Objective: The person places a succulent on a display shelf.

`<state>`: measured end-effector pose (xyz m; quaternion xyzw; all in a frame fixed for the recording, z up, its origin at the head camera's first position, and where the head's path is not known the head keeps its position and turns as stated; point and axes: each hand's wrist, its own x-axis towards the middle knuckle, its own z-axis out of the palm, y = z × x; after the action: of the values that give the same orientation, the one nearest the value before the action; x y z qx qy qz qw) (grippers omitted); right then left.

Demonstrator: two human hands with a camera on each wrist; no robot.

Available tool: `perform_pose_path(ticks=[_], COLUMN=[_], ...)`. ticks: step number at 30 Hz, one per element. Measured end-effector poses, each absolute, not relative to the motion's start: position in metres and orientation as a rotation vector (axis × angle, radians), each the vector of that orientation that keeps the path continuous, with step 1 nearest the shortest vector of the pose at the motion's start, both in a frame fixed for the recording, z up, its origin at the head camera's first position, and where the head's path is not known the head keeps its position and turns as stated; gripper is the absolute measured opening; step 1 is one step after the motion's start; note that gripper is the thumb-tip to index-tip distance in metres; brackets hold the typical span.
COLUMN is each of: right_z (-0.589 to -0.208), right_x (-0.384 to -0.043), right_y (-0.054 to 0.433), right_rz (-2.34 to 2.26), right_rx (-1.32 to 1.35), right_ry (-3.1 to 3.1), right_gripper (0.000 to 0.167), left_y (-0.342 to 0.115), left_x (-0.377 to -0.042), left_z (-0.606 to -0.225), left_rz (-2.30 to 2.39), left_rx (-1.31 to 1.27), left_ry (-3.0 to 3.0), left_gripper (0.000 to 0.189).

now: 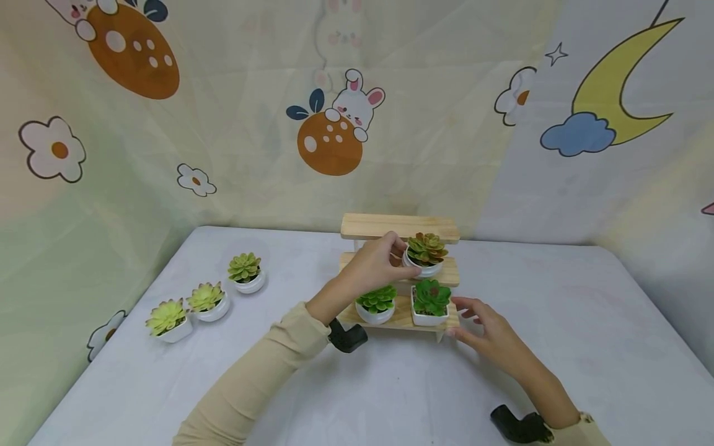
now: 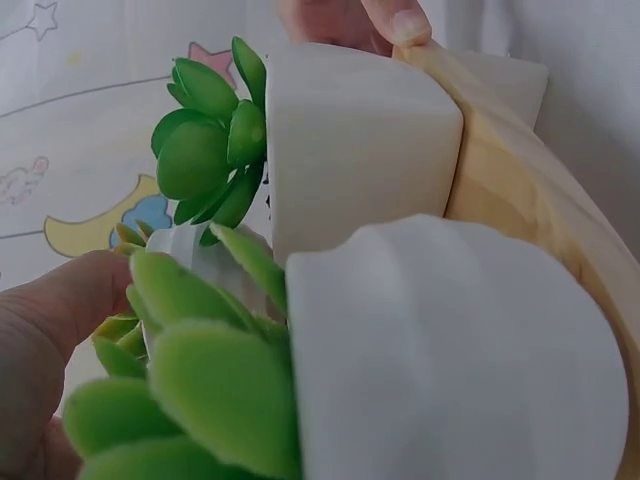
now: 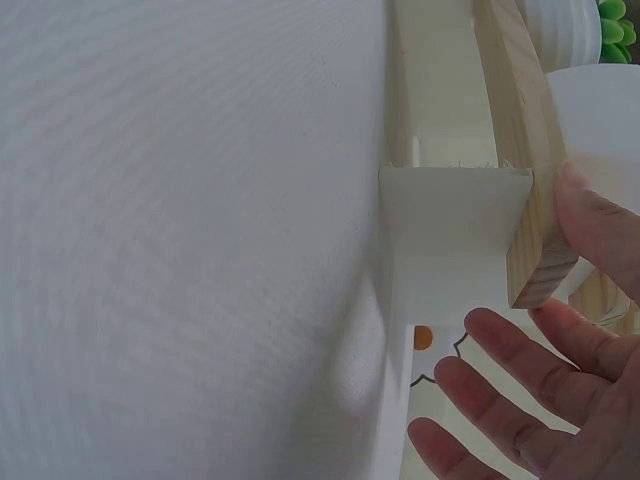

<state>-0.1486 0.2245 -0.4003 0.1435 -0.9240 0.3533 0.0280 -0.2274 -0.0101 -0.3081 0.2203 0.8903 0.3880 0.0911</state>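
Note:
My left hand [image 1: 376, 263] holds the white pot of a reddish-green succulent [image 1: 426, 249] at the middle step of a small wooden plant stand [image 1: 398, 226]. Whether that pot rests on the board cannot be told. On the lowest step sit a bright green succulent [image 1: 376, 306] in a ribbed round pot and a dark green succulent [image 1: 431, 300] in a square pot. At the right end of this step, my right hand [image 1: 491, 337] holds the board's end [image 3: 540, 265] between thumb and index finger, its other fingers spread away from the wood.
Three pale green succulents in white pots stand at the table's left: one farthest back [image 1: 245, 271], a middle one [image 1: 207, 300] and a nearer one [image 1: 169, 319]. A printed cloth [image 1: 435, 124] hangs behind the white-covered table [image 1: 558, 297].

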Motion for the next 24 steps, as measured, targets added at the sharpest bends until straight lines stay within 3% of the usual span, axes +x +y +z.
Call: perform_pose_path(ticks=[13, 24], right_z=[-0.401, -0.399], right_x=[-0.149, -0.148], right_y=[0.223, 0.223], right_rz=[1.094, 1.095], right_rx=[0.422, 0.442], right_ry=[-2.869, -2.856], right_gripper=[0.056, 0.056], left_y=[-0.007, -0.04], left_x=[-0.225, -0.213], left_z=[-0.311, -0.304], left_rz=[1.134, 1.396], left_rx=[0.664, 0.684], left_ry=[2.681, 2.746], left_gripper=[0.051, 0.044])
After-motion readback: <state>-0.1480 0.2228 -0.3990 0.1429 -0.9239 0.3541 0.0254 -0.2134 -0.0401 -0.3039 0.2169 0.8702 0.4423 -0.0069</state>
